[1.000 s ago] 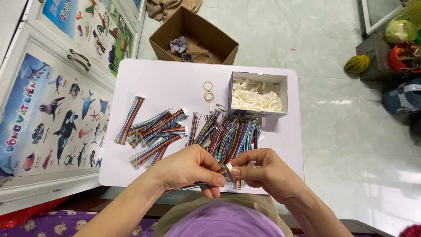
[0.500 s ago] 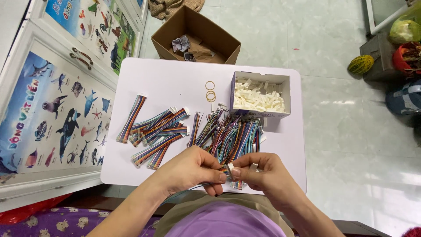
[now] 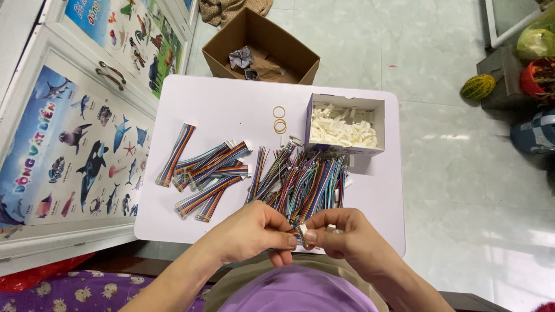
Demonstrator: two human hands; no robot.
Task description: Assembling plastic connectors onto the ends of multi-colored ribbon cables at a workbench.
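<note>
Pale floor tiles surround a small white bench (image 3: 243, 110), and at its near edge both hands meet over one wire bundle. The left hand (image 3: 254, 231) pinches the bundle's end between thumb and forefinger, while the right hand (image 3: 341, 237) has its fingers closed on a small white connector (image 3: 303, 229), held against the wire tips. Whether the connector is already seated I cannot tell.

Just beyond the hands lies a loose heap of wires (image 3: 306, 179), many strands still without the neat banding seen on the left; these look like the work remaining. Left of the heap rest the ribbon cables (image 3: 211, 170), flat and rainbow-striped with white ends, about a dozen, which look finished. Judging by the two piles, the job seems roughly midway.

At the far right of the bench stands a white box (image 3: 345, 124), well stocked with white connectors. Two rubber bands (image 3: 279, 119) lie beside it. Off the far edge, on the floor, sits a cardboard box (image 3: 260, 49).
</note>
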